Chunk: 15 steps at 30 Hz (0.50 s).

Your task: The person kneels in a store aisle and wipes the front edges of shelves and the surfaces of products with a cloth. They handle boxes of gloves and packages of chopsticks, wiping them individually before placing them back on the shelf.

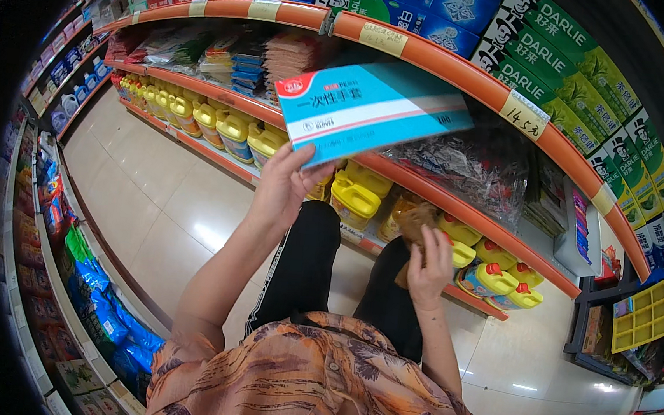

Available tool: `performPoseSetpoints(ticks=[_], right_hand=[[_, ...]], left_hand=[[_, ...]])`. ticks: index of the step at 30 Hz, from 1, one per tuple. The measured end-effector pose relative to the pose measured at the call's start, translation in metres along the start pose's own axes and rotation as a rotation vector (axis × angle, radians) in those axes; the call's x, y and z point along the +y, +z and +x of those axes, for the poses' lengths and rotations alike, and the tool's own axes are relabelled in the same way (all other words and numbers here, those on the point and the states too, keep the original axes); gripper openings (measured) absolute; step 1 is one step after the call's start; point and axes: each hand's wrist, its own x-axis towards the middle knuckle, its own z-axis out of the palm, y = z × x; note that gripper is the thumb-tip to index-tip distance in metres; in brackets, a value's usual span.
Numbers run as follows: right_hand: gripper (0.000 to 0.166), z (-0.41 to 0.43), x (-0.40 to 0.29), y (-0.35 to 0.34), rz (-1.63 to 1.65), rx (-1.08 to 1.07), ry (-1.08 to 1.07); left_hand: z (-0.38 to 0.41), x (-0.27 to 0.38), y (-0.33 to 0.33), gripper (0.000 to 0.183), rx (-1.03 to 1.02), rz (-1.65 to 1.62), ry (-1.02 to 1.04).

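My left hand [288, 182] grips the near left corner of a flat blue and white box of disposable gloves [374, 114], tilted in front of the shelf. To the right and lower, my right hand [431, 268] holds a crumpled brown cloth [415, 228] that hangs down over my right knee. Beyond the box, clear plastic-wrapped packets [464, 165] lie on the middle shelf. Yellow jugs with handles [356, 198] stand on the bottom shelf behind my knees.
An orange shelf edge [449, 56] with price tags curves across above the box, with toothpaste boxes [554, 55] stacked on it. A grey-white bin [578, 238] stands at the middle shelf's right end. Blue bags [107, 313] fill a shelf at left. A yellow divided tray [654, 315] is at right.
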Motion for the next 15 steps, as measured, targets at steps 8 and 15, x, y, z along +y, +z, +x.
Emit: performPoseSetpoints(ticks=[8,15], right_hand=[[0.042,-0.030,0.003,0.029,0.002,-0.184,-0.083],[0.034,-0.014,0.012,0.012,0.218,-0.006,0.147]], left_hand=[[0.038,0.002,0.005,0.037,0.015,-0.022,0.053],[0.011,-0.020,0.005,0.042,0.003,-0.012,-0.037]])
